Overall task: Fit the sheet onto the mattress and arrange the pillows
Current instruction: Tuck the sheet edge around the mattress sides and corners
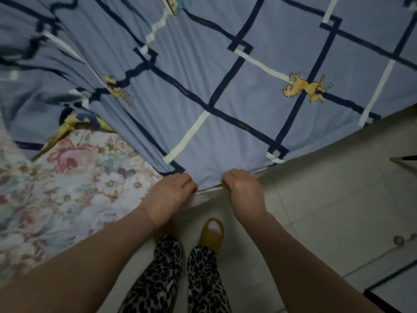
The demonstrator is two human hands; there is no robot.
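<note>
Sheet: the grey-blue cotton sheet with navy and cream grid lines and yellow horse prints is lying spread over the right part of the bed and bunching into pleats toward the left.
Mattress: the floral-patterned mattress is showing bare at lower left, not yet covered.
Grip: the left hand and the right hand are each closing fingers over the sheet's near hem at the bed corner, a short span of edge between them.
Handling: judged light, limp and prone to creasing; it is best taken at the hem or corner, as now.
Surroundings: the pale tiled floor is lying to the right; the person's slippered feet are standing near the corner.
Obstruction: the pleated folds at left are likely resisting a clean pull; no pillows are showing.
</note>
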